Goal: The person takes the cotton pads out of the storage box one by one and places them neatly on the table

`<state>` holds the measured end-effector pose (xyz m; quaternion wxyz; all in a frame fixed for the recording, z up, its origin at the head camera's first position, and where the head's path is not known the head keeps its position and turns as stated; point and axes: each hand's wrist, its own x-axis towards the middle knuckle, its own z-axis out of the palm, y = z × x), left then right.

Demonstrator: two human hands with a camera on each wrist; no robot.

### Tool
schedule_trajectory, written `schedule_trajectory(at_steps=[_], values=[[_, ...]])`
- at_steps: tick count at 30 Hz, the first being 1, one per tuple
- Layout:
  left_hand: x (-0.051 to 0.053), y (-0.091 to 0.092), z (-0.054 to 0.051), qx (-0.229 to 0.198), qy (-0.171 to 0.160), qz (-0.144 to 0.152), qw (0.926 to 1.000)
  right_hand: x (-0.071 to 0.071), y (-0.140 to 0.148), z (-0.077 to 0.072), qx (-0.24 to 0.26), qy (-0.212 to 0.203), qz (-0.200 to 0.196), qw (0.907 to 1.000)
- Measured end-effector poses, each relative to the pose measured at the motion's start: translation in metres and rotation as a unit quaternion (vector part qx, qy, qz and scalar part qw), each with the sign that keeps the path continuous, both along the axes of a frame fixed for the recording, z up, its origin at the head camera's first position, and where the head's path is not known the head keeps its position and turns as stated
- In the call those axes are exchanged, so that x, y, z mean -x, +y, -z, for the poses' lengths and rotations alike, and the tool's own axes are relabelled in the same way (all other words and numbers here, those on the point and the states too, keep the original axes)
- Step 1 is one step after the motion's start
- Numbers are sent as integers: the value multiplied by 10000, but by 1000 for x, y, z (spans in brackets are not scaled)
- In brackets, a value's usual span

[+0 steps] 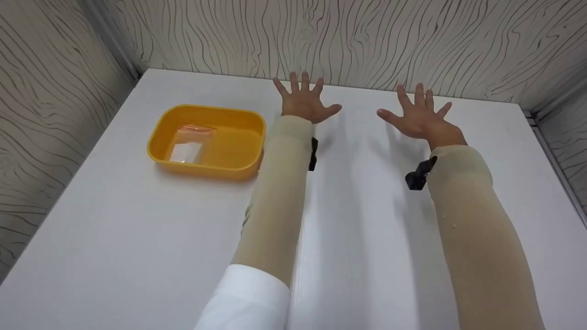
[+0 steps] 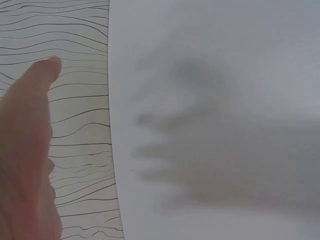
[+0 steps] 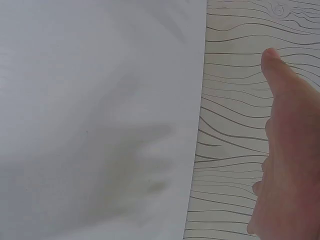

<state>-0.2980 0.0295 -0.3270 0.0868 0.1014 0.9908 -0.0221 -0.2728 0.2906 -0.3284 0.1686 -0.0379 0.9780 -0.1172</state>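
Both arms reach forward over a white table (image 1: 151, 238). My left hand (image 1: 303, 103) is spread with straight fingers and holds nothing; its shadow falls on the tabletop in the left wrist view. To its right, my right hand (image 1: 419, 117) is likewise spread and holds nothing. Left of the left hand stands a yellow tray (image 1: 234, 147). Inside the tray, toward its left side, lies a clear zip bag (image 1: 192, 142) with a red strip along its top and something white in it. What the white content is cannot be made out.
A wall panel (image 1: 220, 36) with a dark wavy-line pattern rises behind the table's far edge. Similar patterned panels stand at the left and right sides. A small black device (image 1: 417, 176) is fixed at the right wrist, another (image 1: 313, 155) at the left wrist.
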Motion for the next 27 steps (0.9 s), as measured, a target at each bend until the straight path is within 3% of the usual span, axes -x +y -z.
schedule_trajectory(at_steps=[10,17,27], values=[[2,-23,1,-341,-77,212,9992,-3,6,4,-26,48,-173,9998],[7,-33,-3,-766,-414,332,9957,-7,6,4,-19,209,-296,9993],[11,-60,-11,-764,-599,664,9931,-13,4,3,28,427,-542,9976]])
